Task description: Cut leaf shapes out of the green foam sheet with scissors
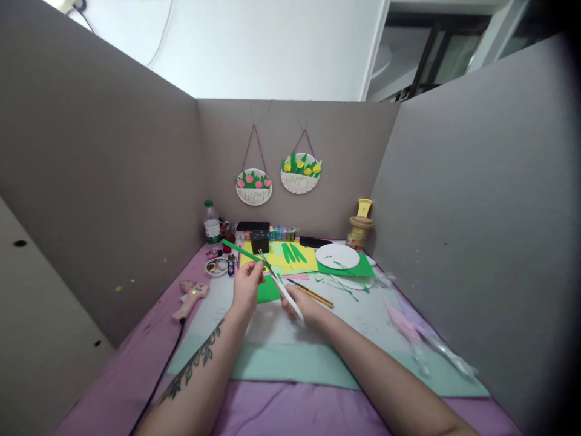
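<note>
My left hand pinches a narrow green paper strip that points up and to the left. My right hand grips scissors with white handles; their blades are next to the strip by my left fingertips. Whether the blades touch the paper I cannot tell. Below the hands lies a green paper sheet. Cut green leaf shapes rest on yellow paper further back. A yellow-and-black pencil or pen lies just right of the scissors.
At the left are a pink glue gun with a cord, a tape roll and a bottle. White paper plates, green scraps and plastic wrappers lie right. Two decorated plates hang on the grey back panel.
</note>
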`<state>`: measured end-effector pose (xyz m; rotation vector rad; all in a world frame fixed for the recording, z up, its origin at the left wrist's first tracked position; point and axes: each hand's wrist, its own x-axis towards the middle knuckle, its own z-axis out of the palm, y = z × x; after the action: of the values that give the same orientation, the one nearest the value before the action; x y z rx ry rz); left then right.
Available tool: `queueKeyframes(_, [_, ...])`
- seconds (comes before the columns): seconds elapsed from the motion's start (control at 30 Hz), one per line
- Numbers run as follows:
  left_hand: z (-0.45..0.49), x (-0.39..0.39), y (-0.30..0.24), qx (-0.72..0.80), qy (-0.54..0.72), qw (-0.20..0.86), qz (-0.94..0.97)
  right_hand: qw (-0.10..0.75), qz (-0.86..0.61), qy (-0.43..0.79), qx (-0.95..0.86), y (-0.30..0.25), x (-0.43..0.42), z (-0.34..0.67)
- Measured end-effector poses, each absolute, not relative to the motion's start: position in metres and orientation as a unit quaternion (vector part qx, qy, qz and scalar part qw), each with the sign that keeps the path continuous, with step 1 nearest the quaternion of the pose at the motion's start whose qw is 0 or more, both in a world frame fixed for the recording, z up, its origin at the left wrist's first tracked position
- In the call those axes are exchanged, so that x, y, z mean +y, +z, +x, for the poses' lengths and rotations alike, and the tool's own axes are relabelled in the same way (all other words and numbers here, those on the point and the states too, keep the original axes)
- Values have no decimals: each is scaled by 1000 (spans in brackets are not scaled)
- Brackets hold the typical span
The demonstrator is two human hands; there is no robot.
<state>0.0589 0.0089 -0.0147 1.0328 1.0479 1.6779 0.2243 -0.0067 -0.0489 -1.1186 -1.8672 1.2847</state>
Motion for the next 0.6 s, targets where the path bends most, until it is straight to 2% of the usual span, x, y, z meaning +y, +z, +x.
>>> queueKeyframes(0.6, [56, 10, -13, 418, 669, 443, 427, 288, -431, 477, -710, -42, -9, 229])
